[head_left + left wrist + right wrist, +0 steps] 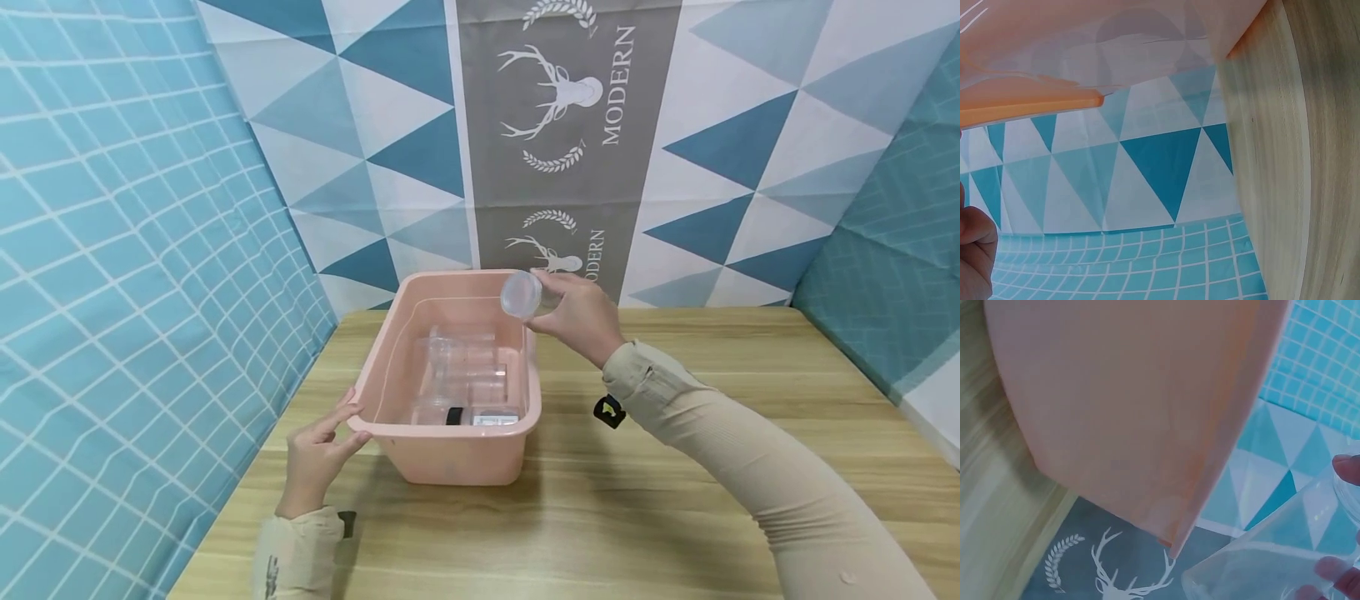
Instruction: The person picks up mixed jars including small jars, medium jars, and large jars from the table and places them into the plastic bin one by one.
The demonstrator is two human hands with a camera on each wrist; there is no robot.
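Observation:
A pink plastic basin (457, 457) stands on the wooden table. At its near left corner my left hand (318, 457) holds the rim between thumb and fingers; only part of that hand (975, 250) shows in the left wrist view. Above the basin's right rim, my right hand (581, 312) grips a clear plastic cup (521, 294), its round end facing the head camera. In the right wrist view the cup (1260, 569) looks long and tapered, with fingertips around its wider end. Several clear containers (465, 358) lie inside the basin, their outlines overlapping.
Among the basin's contents are a black band (454, 416) and a white printed piece (495, 420). Patterned cloth (405, 108) hangs behind the table, with a blue grid cloth (135, 250) on the left. The wooden tabletop (720, 367) extends to the right.

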